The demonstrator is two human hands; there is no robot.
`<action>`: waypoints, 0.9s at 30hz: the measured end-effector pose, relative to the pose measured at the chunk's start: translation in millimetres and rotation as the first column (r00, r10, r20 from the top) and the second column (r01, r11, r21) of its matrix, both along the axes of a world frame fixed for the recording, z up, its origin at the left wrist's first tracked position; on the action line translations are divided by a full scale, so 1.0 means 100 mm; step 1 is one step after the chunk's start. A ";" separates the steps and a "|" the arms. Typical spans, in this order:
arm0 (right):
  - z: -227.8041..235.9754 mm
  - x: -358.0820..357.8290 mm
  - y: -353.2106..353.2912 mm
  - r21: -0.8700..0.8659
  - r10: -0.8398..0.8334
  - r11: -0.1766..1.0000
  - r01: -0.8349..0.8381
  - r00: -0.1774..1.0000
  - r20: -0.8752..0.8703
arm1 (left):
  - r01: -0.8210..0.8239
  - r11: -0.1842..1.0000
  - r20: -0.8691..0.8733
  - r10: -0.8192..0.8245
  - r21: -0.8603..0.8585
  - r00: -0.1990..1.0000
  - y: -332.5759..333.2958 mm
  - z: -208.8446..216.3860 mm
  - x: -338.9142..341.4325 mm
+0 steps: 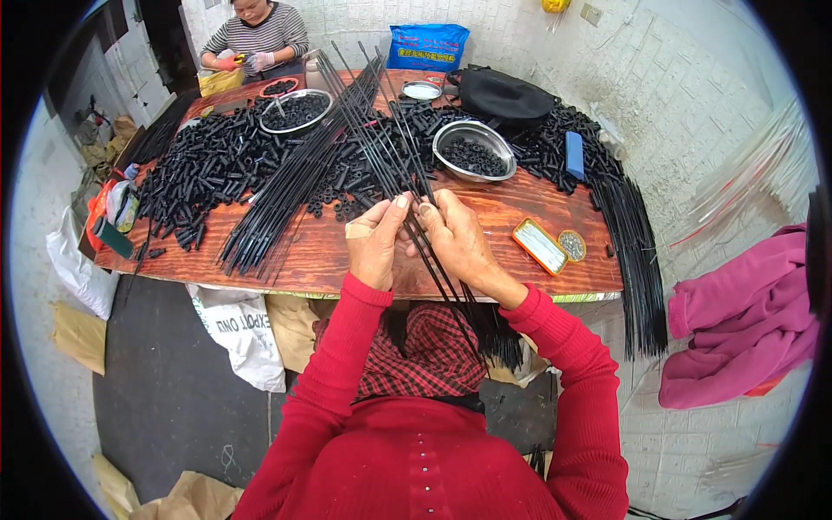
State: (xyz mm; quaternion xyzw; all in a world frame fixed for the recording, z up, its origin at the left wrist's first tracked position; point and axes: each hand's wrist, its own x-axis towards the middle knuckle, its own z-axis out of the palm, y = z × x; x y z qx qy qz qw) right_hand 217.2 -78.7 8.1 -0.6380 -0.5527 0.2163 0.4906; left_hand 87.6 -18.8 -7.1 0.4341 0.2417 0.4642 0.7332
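Both my hands are over the near edge of the table, close together around several long thin black rods (381,160). The rods slant from the far left, through my fingers, down toward my lap. My left hand (374,238) is closed on them, thumb and fingertips pinched together, with a pale strip on the thumb side. Beside it my right hand (458,234) also closes around rods, its fingers curled. Exactly which rods lie in each hand is hard to make out. Left of my hands, a bundle of black rods with thicker ends (251,232) lies on the table.
Loose black tubes (204,165) cover much of the wooden table (329,256). A metal bowl of small black rings (444,133) stands ahead; right are an orange-rimmed tin (523,236), a blue box (575,156) and hanging rods (637,277). Across sits a person in stripes (277,39), gloved.
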 end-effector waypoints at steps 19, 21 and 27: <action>0.23 -0.12 -0.19 0.011 0.226 0.973 -0.230 0.946 -0.231 | 0.008 1.000 0.067 -0.007 -0.010 0.998 -0.11 0.02 -0.12; 0.21 -0.11 -0.18 0.003 0.227 0.973 -0.232 0.946 -0.231 | -0.002 1.000 0.068 0.002 -0.011 0.998 -0.11 0.02 -0.11; 0.18 -0.18 -0.16 -0.001 0.228 0.969 -0.247 0.897 -0.378 | -0.037 0.999 0.079 0.038 -0.010 0.996 -0.12 0.01 -0.12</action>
